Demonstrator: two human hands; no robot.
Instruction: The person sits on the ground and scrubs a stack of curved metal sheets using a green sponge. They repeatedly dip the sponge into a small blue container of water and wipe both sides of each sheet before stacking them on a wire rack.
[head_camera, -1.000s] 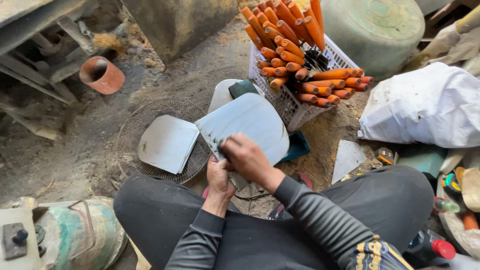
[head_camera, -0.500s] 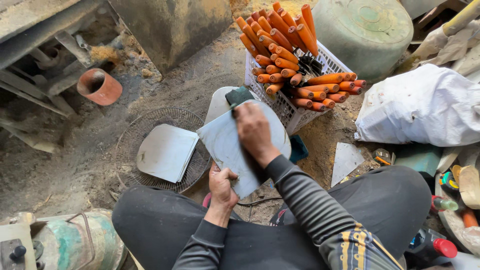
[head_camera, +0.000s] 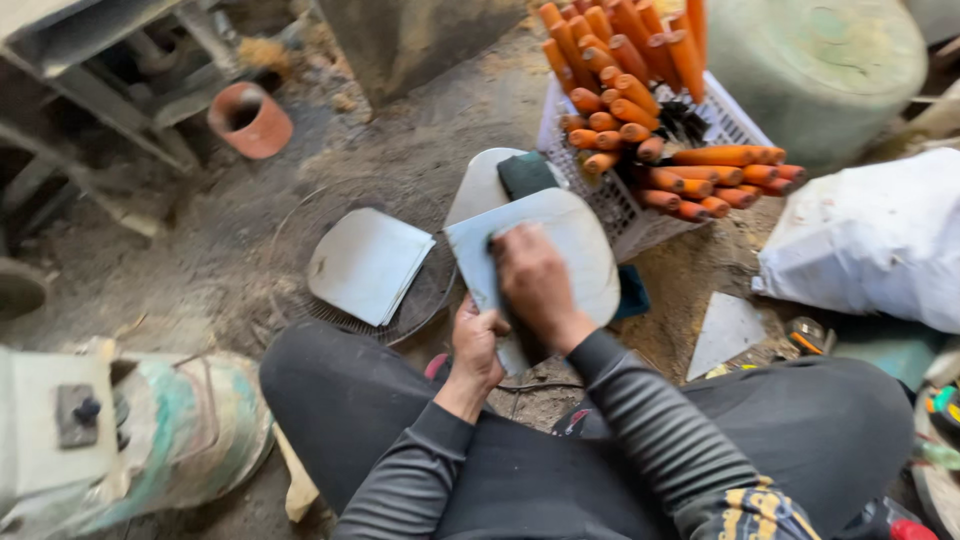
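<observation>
Head view, looking down past the person's knees onto a dirt floor (head_camera: 180, 270). The broad grey sheet-metal blade blank with one rounded end (head_camera: 570, 250) lies tilted across the middle of the view, its narrow end toward 6 o'clock near the lap, its rounded end toward 1 o'clock. The left hand (head_camera: 476, 345) is closed around the narrow lower end, apparently to steady the piece. The right hand (head_camera: 530, 280) presses flat on the face of the blank, fingers curled at its upper left edge; whether it holds a pad or cloth under the palm cannot be told. Surface of the blank: dull, matte, pale grey, flat. Behind it, at 12 o'clock, a second pale rounded metal blank (head_camera: 480, 185) with a dark green block (head_camera: 528, 172) resting on it. At 9 o'clock of the hands, a stack of grey squarish metal sheets with rounded corners (head_camera: 368, 265) sits on a round wire mesh grille (head_camera: 400, 300), within easy reach. At 1 o'clock, a white plastic lattice crate (head_camera: 620, 215) holds many orange turned wooden handles (head_camera: 640, 100), smooth and tapered. At 3 o'clock, a white crumpled sack (head_camera: 870, 245). At 10 o'clock, a terracotta-coloured short pipe section (head_camera: 250, 120), open end up.
</observation>
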